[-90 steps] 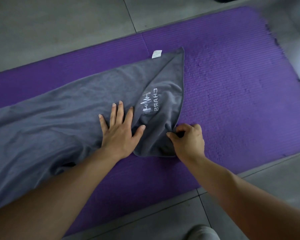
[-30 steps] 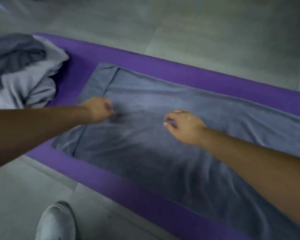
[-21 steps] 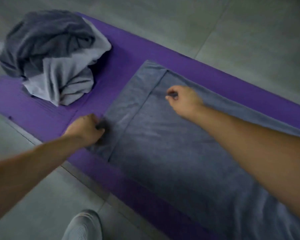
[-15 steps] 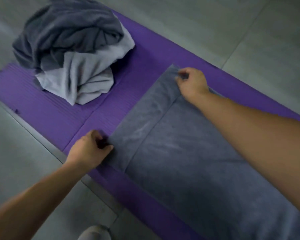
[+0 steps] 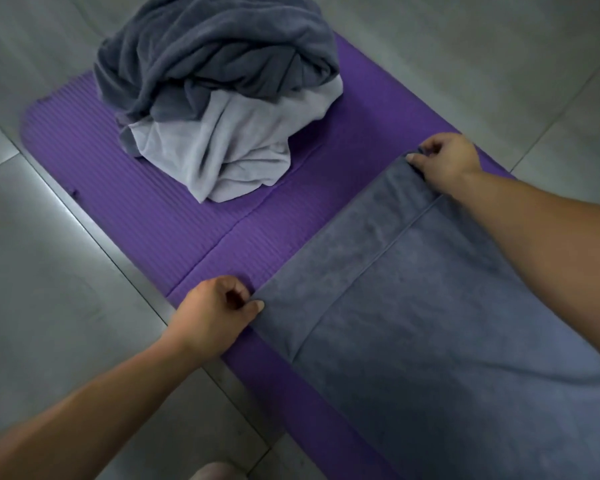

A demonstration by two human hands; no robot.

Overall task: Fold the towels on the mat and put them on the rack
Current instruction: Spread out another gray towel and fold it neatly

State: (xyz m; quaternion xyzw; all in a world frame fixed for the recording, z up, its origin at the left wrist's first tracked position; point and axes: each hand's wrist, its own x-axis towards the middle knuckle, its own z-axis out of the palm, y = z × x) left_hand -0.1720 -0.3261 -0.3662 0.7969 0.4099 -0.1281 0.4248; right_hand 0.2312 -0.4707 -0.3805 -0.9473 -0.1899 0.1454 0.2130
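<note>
A grey towel [image 5: 430, 323] lies spread flat on the purple mat [image 5: 146, 216], running off the right edge of the view. Its left end shows a hem band. My left hand [image 5: 215, 313] pinches the near corner of that end between thumb and fingers. My right hand [image 5: 444, 161] pinches the far corner of the same end. Both corners lie low on the mat. A crumpled heap of towels [image 5: 219, 98], dark grey over pale grey, sits on the mat's left end. No rack is in view.
Grey floor tiles [image 5: 49, 306] surround the mat on all sides. The toe of a pale shoe [image 5: 215, 472] shows at the bottom edge, just off the mat. Bare mat lies between the heap and the flat towel.
My view swung from the towel's right end to its left end. Both hands travelled left along the towel and each took hold of a corner there. The heap came into view.
</note>
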